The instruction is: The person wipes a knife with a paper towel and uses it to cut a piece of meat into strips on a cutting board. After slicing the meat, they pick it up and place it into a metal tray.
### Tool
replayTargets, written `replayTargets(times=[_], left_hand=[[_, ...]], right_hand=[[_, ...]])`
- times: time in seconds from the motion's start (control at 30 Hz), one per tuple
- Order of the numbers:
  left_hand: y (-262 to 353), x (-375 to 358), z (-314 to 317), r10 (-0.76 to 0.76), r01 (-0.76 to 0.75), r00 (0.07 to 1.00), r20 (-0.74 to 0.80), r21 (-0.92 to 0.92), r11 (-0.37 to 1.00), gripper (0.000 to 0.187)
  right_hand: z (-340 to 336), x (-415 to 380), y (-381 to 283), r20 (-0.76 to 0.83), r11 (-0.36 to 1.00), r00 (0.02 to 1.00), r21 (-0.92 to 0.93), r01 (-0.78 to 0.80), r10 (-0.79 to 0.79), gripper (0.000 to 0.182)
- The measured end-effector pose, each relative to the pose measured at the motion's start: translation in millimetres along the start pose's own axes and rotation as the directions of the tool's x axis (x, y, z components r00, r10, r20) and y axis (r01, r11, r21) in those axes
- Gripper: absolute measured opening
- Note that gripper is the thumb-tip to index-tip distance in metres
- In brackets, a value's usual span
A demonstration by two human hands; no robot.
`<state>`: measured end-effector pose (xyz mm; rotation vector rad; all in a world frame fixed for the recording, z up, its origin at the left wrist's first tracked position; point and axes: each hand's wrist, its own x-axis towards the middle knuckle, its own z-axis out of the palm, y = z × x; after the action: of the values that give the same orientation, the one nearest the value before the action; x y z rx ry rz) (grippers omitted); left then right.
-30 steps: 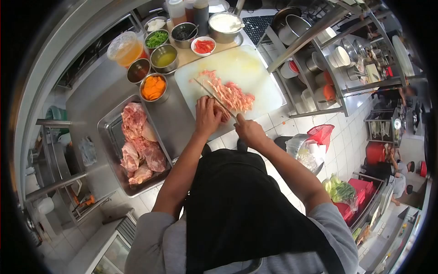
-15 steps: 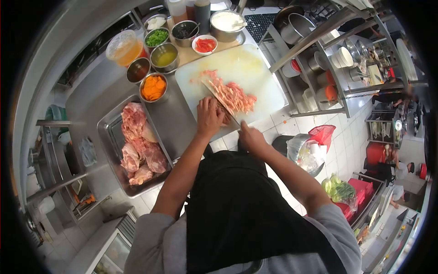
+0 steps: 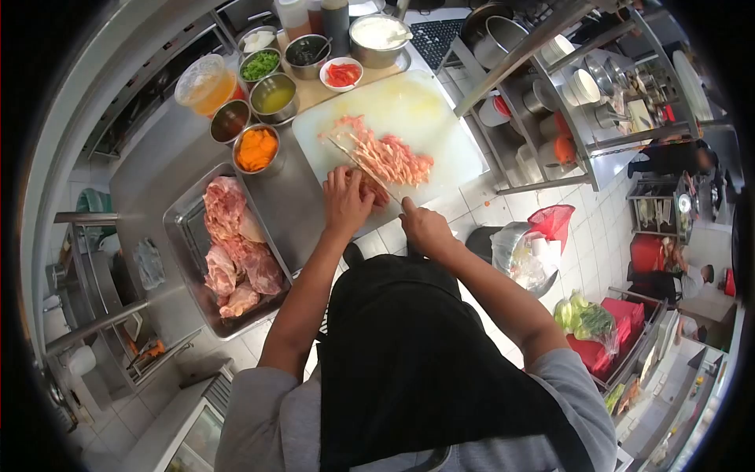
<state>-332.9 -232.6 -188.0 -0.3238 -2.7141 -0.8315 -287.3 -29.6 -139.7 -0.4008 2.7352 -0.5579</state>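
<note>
On the white cutting board [image 3: 429,98] lies a heap of thinly cut raw meat [image 3: 397,161]. My right hand [image 3: 426,228] is closed round the handle of a knife [image 3: 360,164], whose blade reaches up and left across the board, between the cut heap and an uncut piece of meat [image 3: 374,191]. My left hand [image 3: 348,198] presses that piece beside the blade, fingers together on it. To the left, a metal tray [image 3: 185,271] holds several large pieces of raw meat [image 3: 242,252].
Behind the board stand a bowl of red strips [image 3: 341,75], a bowl of white stuff [image 3: 380,35] and a bowl of orange pieces [image 3: 257,149]. A lined bin [image 3: 523,259] is on the floor at right. Shelving [image 3: 543,185] stands right; people are at far right.
The view has shifted slightly, so the board and bowls appear a little further left. The knife blade lies slightly flatter, and my left hand stays on the meat.
</note>
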Motion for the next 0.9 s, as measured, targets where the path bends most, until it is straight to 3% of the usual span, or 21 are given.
replayTargets(times=[0.17,0.23,0.3,0.37,0.47,0.53,0.7,0.9], left_hand=[[-0.6,-3.1,6.0,-0.022,0.021,1.000,-0.008,-0.053,0.998,0.036],[-1.3,-2.5,6.1,-0.036,0.035,0.999,-0.007,-0.053,0.998,0.036],[0.5,-2.7,6.9,-0.023,0.024,1.000,0.012,-0.008,1.000,0.037],[1.9,-1.8,6.6,-0.016,0.016,1.000,-0.010,-0.014,1.000,0.036],[0.7,-1.0,7.9,-0.022,0.021,0.999,-0.026,-0.029,0.999,0.036],[-4.3,-7.6,11.5,-0.015,0.015,1.000,-0.003,-0.043,0.999,0.036],[-8.3,-6.2,5.0,-0.033,0.017,0.997,-0.064,-0.244,0.970,0.035],[-5.3,-3.7,3.2,-0.020,0.012,0.999,-0.048,-0.158,0.987,0.036]], right_hand=[[-6.2,-43.8,11.4,-0.001,1.000,1.000,0.005,-0.031,0.031,0.025],[-14.2,-56.1,10.3,0.124,0.991,0.983,-0.013,-0.133,0.133,0.025],[-15.5,-49.6,5.2,0.146,0.990,0.980,-0.012,-0.139,0.139,0.028],[-2.8,-23.3,5.5,0.042,0.995,0.998,0.092,-0.044,0.040,0.030],[13.8,45.5,5.4,0.036,0.994,0.998,0.097,-0.047,0.043,0.033],[7.6,60.8,6.8,-0.049,0.972,0.996,0.221,0.084,-0.074,0.032],[-19.5,22.6,-12.1,0.013,0.991,0.999,0.129,-0.040,0.039,0.029],[6.3,11.6,-15.4,-0.016,0.998,0.998,0.033,-0.059,0.060,0.026]])
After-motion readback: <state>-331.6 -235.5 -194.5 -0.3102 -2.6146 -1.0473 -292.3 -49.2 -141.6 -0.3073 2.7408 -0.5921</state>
